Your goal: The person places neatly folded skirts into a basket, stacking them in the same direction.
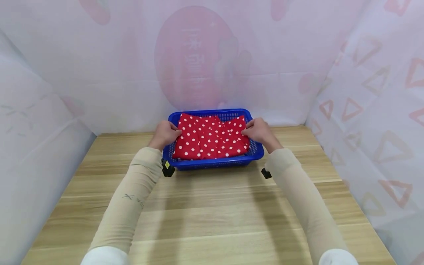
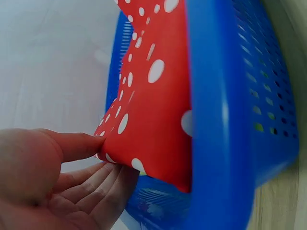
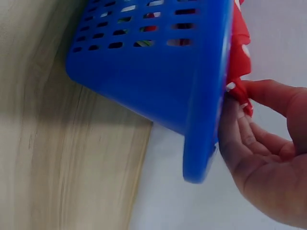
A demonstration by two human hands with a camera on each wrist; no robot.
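A red cloth with white polka dots [image 1: 208, 138] lies spread over the inside of a blue plastic basket [image 1: 212, 162]. My left hand [image 1: 166, 133] pinches the cloth's left edge between thumb and fingers, as the left wrist view shows with the hand [image 2: 81, 177] beside the dotted cloth [image 2: 148, 110]. At the opposite end, my right hand [image 1: 259, 131] pinches the right edge. In the right wrist view, thumb and fingers of that hand [image 3: 268, 139] close on a fold of cloth [image 3: 238, 72] just above the basket rim [image 3: 206, 105]. What lies under the cloth is mostly hidden.
The basket stands at the back of a wooden table [image 1: 212, 213], close to a pale printed curtain [image 1: 126, 73]. More white sheeting [image 1: 371, 110] hangs along the right side, and another sheet [image 1: 36, 147] along the left.
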